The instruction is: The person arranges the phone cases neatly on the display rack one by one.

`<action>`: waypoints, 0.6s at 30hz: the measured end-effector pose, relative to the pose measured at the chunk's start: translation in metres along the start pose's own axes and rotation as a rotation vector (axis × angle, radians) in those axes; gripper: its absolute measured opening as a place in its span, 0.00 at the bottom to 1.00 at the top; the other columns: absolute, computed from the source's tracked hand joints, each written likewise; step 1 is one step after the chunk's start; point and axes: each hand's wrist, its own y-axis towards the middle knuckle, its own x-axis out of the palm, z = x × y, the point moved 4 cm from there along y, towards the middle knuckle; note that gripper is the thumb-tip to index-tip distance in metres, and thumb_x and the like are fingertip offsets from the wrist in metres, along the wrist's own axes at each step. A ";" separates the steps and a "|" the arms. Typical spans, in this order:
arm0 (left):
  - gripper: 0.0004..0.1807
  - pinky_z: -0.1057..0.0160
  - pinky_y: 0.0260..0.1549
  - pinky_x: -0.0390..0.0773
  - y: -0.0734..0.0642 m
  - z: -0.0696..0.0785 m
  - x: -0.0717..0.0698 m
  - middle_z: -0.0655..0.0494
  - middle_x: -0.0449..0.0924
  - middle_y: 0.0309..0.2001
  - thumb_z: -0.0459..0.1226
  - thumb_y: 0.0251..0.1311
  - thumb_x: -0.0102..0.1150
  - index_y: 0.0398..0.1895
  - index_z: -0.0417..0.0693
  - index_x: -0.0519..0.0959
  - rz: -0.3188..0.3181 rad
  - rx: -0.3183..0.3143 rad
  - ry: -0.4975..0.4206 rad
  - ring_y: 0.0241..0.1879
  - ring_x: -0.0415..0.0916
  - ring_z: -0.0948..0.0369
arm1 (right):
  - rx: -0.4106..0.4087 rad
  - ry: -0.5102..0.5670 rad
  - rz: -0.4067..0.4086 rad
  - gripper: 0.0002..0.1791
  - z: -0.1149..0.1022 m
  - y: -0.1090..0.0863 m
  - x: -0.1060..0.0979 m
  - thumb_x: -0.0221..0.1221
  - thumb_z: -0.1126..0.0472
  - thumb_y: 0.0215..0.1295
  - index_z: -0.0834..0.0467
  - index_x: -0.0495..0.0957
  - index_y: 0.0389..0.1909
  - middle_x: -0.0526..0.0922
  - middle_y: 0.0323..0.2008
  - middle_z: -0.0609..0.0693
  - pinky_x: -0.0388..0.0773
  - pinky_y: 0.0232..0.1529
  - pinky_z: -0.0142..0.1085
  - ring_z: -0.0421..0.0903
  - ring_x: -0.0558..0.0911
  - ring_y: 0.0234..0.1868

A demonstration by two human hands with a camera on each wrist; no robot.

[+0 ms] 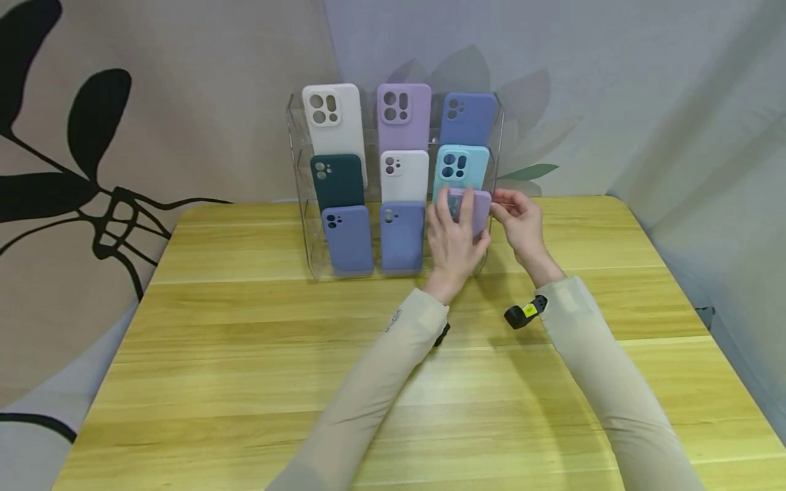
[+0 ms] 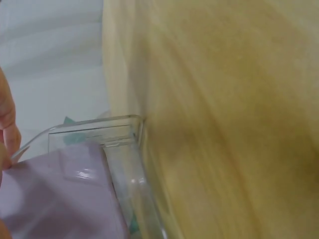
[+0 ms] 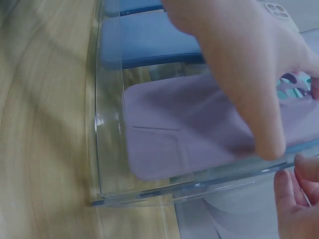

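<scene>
In the head view, my left hand [image 1: 453, 247] grips a lilac phone case [image 1: 481, 213] at the lower right of a clear tiered display stand [image 1: 312, 262]. The right wrist view shows the left thumb lying along this case, its fingers near the camera cutouts. The case's lower end sits inside the stand's front tier, close to the clear wall [image 2: 145, 191] in the left wrist view. My right hand [image 1: 522, 228] pinches the stand's right side edge with thumb and fingertips. A turquoise case [image 1: 471, 162] stands right behind the lilac one.
Several other cases fill the tiers: a white case [image 1: 344, 133], a purple case [image 1: 414, 136], a dark green case [image 1: 346, 187] and blue cases, including a front blue case [image 1: 402, 245]. The stand rests at the back of a wooden table [image 1: 245, 354], before a fabric backdrop [image 1: 614, 82].
</scene>
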 end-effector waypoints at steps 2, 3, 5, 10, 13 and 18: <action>0.41 0.58 0.28 0.78 -0.003 0.000 0.001 0.40 0.52 0.63 0.48 0.44 0.65 0.64 0.51 0.61 -0.008 -0.010 0.012 0.49 0.63 0.47 | 0.017 0.018 -0.003 0.16 0.001 0.000 -0.001 0.57 0.73 0.61 0.73 0.73 0.50 0.79 0.34 0.37 0.76 0.43 0.23 0.35 0.78 0.37; 0.41 0.58 0.28 0.78 -0.004 0.000 0.001 0.40 0.53 0.63 0.48 0.44 0.65 0.64 0.51 0.61 -0.011 -0.014 0.017 0.49 0.63 0.47 | 0.024 0.030 -0.003 0.15 0.002 0.000 -0.001 0.57 0.73 0.61 0.71 0.74 0.49 0.79 0.35 0.38 0.76 0.43 0.23 0.36 0.78 0.37; 0.41 0.58 0.30 0.78 -0.006 -0.001 0.003 0.40 0.53 0.63 0.48 0.44 0.65 0.64 0.51 0.61 -0.016 -0.023 0.030 0.49 0.63 0.48 | 0.038 0.060 -0.006 0.13 0.003 0.000 -0.002 0.57 0.73 0.61 0.67 0.77 0.47 0.79 0.35 0.39 0.76 0.43 0.23 0.37 0.77 0.38; 0.38 0.57 0.32 0.77 -0.013 -0.005 0.007 0.40 0.55 0.62 0.48 0.45 0.64 0.62 0.52 0.63 -0.028 -0.046 0.087 0.50 0.63 0.47 | 0.053 0.125 -0.017 0.10 0.006 0.001 -0.001 0.58 0.73 0.61 0.62 0.79 0.43 0.79 0.36 0.42 0.76 0.42 0.23 0.38 0.77 0.38; 0.39 0.57 0.32 0.77 -0.013 -0.005 0.008 0.41 0.54 0.62 0.49 0.45 0.65 0.62 0.53 0.63 -0.050 -0.072 0.117 0.50 0.63 0.48 | 0.054 0.132 -0.021 0.11 0.007 0.001 0.000 0.58 0.72 0.61 0.63 0.78 0.44 0.79 0.36 0.43 0.76 0.42 0.23 0.39 0.77 0.38; 0.42 0.55 0.36 0.73 -0.013 -0.003 0.001 0.42 0.51 0.64 0.51 0.45 0.67 0.65 0.54 0.60 -0.128 -0.124 0.175 0.54 0.60 0.47 | 0.046 0.141 -0.020 0.13 0.007 -0.003 0.003 0.58 0.71 0.62 0.69 0.75 0.48 0.79 0.36 0.43 0.77 0.42 0.23 0.38 0.77 0.38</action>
